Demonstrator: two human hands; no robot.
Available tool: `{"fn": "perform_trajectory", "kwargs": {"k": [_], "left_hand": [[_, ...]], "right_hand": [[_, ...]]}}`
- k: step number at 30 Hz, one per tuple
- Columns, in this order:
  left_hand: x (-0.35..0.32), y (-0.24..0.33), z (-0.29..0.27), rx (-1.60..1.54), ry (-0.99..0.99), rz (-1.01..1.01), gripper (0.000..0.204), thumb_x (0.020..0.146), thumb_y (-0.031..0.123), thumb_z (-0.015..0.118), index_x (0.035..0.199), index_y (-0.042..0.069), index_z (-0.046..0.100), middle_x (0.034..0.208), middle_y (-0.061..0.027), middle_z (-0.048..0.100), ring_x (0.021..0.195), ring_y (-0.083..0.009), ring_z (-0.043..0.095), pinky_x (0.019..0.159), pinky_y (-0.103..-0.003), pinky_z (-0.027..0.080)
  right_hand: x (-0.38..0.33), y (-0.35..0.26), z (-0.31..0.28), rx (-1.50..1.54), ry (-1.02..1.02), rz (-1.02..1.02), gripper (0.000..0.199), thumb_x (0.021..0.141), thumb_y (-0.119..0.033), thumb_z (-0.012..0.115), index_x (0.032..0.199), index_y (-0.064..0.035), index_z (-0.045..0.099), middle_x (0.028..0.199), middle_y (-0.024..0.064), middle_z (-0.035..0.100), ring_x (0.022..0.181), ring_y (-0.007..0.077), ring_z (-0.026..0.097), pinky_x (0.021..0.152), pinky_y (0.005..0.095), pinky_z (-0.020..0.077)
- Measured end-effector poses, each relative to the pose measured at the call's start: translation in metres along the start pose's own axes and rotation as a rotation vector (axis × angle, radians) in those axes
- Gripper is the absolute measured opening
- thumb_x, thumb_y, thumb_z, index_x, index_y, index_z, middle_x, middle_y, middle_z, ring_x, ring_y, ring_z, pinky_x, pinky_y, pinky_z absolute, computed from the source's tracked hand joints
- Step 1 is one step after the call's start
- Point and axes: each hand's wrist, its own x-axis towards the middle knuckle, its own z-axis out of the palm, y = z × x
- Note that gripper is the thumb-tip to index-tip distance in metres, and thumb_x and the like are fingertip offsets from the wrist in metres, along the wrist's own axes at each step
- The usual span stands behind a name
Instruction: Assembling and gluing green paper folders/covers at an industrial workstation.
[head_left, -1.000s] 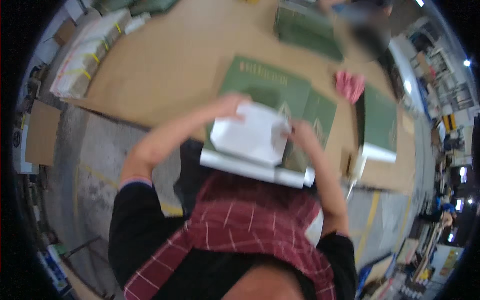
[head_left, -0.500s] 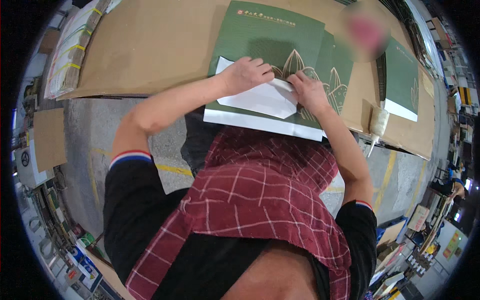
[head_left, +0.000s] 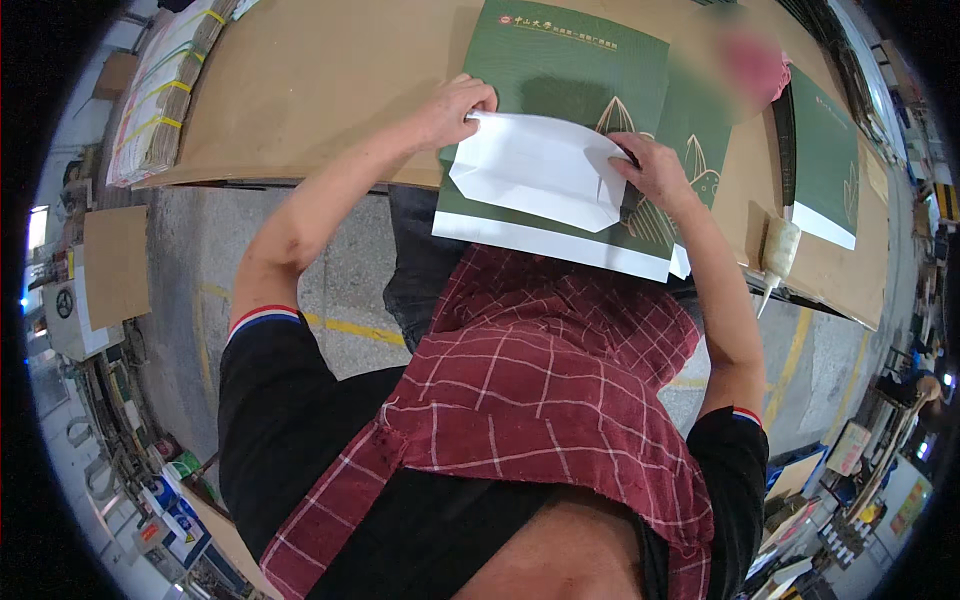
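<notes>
A green printed paper sheet [head_left: 560, 55] with gold line drawings and a white lower strip [head_left: 550, 247] lies in front of me on the cardboard-covered table. Over its lower half rests a white creased paper piece [head_left: 540, 170] with angled lower corners, its upper edge lifted and bowed. My left hand [head_left: 462, 112] pinches that piece at its upper left corner. At the upper right corner, my right hand [head_left: 652, 168] is closed on the same piece, fingertips curled around the edge. Whether it is joined to the green sheet cannot be seen.
Right of the sheet lie another green sheet [head_left: 697, 120] and a further green piece [head_left: 825, 165]. A white squeeze bottle with a thin nozzle [head_left: 780, 248] lies at the table's front edge. Bundled paper stacks with yellow straps [head_left: 165, 100] stand far left. The cardboard table top [head_left: 300, 100] ends near my waist.
My hands have moved apart, the left up and leftward, the right slightly rightward. The upper part of the white paper piece has been opened out into a wider panel.
</notes>
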Motion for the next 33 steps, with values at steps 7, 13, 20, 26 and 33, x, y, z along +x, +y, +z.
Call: {"fn": "perform_trajectory", "kwargs": {"k": [7,13,20,26,33], "left_hand": [[-0.017,-0.01,-0.008,-0.439,-0.073,-0.493,0.019,0.068,0.003,0.063,0.086,0.004,0.055,0.073,-0.0012,0.049,0.064,-0.0082,0.047,0.055,-0.023,0.041],[-0.016,-0.003,-0.007,-0.395,-0.098,-0.541,0.017,0.068,0.001,0.063,0.083,0.002,0.055,0.072,-0.0015,0.05,0.064,-0.0085,0.048,0.055,-0.023,0.041],[-0.006,0.01,0.011,-0.069,-0.079,0.145,0.027,0.076,0.002,0.053,0.103,0.005,0.053,0.102,-0.008,0.053,0.094,-0.0227,0.049,0.082,-0.035,0.039],[-0.038,0.05,-0.001,0.376,-0.384,0.156,0.065,0.082,0.04,0.046,0.133,0.007,0.023,0.138,-0.011,0.022,0.129,-0.0237,0.018,0.105,-0.042,0.014],[-0.05,0.05,0.009,0.353,-0.316,0.127,0.073,0.083,0.054,0.036,0.133,0.003,0.021,0.139,-0.0132,0.021,0.13,-0.0244,0.018,0.105,-0.045,0.014]], "right_hand": [[-0.001,0.006,0.003,0.025,0.0,0.007,0.03,0.076,-0.017,0.059,0.104,-0.0061,0.056,0.098,0.013,0.058,0.084,0.0313,0.057,0.074,0.0364,0.0458],[-0.005,0.006,0.007,-0.001,0.053,-0.046,0.028,0.077,-0.015,0.058,0.104,-0.0049,0.056,0.085,0.0145,0.056,0.076,0.0308,0.057,0.069,0.0356,0.0457],[-0.015,-0.02,0.002,-0.577,-0.212,-0.137,0.047,0.079,-0.016,0.054,0.123,-0.0172,0.041,0.102,0.0051,0.052,0.089,0.0233,0.057,0.07,0.034,0.0496],[-0.038,-0.046,0.014,-0.91,-0.272,-0.167,0.056,0.087,-0.045,0.035,0.129,-0.0082,0.032,0.134,0.0079,0.032,0.123,0.0232,0.028,0.101,0.0405,0.0215],[-0.014,-0.045,0.053,-0.538,-0.103,-0.252,0.054,0.087,-0.042,0.034,0.13,-0.0081,0.031,0.137,0.0075,0.028,0.128,0.0216,0.022,0.104,0.0419,0.0166]]}}
